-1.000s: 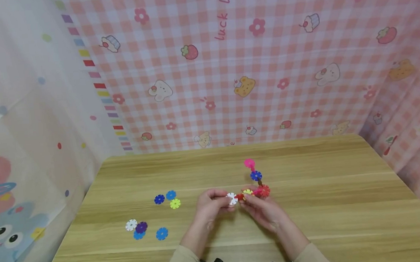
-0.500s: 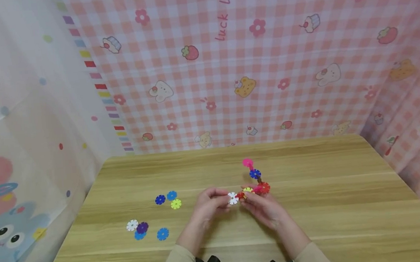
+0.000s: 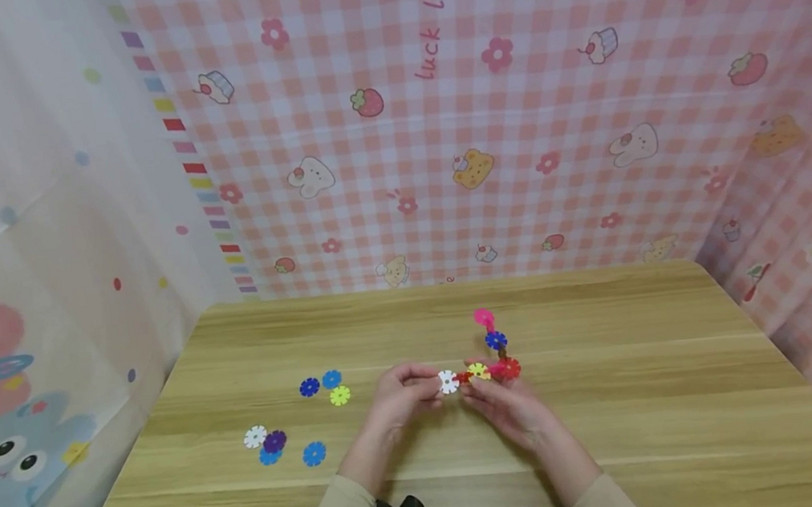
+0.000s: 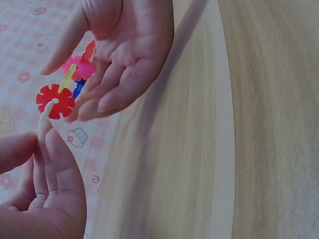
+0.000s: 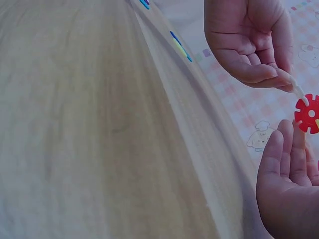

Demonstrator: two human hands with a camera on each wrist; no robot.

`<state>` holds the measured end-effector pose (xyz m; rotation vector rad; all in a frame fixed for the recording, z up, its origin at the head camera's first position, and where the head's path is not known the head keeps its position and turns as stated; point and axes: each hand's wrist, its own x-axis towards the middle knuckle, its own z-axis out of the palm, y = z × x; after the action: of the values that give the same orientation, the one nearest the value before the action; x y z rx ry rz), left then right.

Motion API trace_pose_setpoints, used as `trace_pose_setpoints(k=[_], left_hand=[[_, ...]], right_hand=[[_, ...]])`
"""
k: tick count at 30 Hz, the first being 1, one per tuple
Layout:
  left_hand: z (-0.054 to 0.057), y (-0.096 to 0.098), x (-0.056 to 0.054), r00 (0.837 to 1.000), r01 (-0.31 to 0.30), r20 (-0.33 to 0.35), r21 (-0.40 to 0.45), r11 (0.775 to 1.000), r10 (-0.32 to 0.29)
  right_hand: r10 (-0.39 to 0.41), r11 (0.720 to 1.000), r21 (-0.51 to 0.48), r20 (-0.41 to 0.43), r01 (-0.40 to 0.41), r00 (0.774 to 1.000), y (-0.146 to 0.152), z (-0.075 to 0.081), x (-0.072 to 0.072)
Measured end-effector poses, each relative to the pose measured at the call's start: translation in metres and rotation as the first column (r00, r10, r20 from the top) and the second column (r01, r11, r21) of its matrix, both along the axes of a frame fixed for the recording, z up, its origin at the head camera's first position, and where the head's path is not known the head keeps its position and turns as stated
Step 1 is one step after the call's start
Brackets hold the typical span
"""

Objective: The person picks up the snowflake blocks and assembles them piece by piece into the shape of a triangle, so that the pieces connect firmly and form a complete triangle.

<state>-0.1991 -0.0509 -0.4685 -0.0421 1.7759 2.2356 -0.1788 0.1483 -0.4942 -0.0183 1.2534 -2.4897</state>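
Between finger and thumb, my left hand pinches the white snowflake disc at the end of a chain of notched plastic discs. Slotted into the white one is a red disc, then a yellow disc. Beyond these the chain bends away through another red disc and a blue disc to a pink disc. My right hand is around the yellow disc's section; in the left wrist view its thumb stands apart from its fingers, with the chain passing between them.
On the left of the wooden table lie loose discs: a dark blue disc, a yellow-green disc, a white disc, a purple disc overlapping a light blue one, and more blue ones. A checked cloth hangs behind.
The chain's far end rises slightly, then settles back. My right thumb has eased off the yellow disc, which shows more fully. The left hand keeps its pinch on the white disc.
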Motion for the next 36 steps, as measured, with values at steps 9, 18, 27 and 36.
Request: trace_pose_setpoints(k=[9,18,27,36], left_hand=[[-0.001,0.009,0.003,0.999,-0.009,0.033,0.067,0.998,0.007],[-0.001,0.017,0.007,0.999,0.001,0.054,0.086,0.996,-0.006],[-0.004,-0.007,0.003,0.998,0.020,-0.061,-0.114,0.993,-0.027],[-0.005,-0.061,-0.006,0.966,-0.130,-0.257,-0.493,0.860,-0.001]], right_hand=[[0.046,0.999,0.030,-0.123,-0.042,0.991,-0.005,-0.006,-0.001],[-0.002,0.997,0.076,-0.236,0.021,0.972,-0.009,-0.009,-0.004],[-0.052,0.993,0.095,-0.157,0.067,0.986,-0.008,-0.006,-0.003],[-0.023,0.993,0.108,-0.143,0.038,0.989,-0.004,-0.003,-0.002]])
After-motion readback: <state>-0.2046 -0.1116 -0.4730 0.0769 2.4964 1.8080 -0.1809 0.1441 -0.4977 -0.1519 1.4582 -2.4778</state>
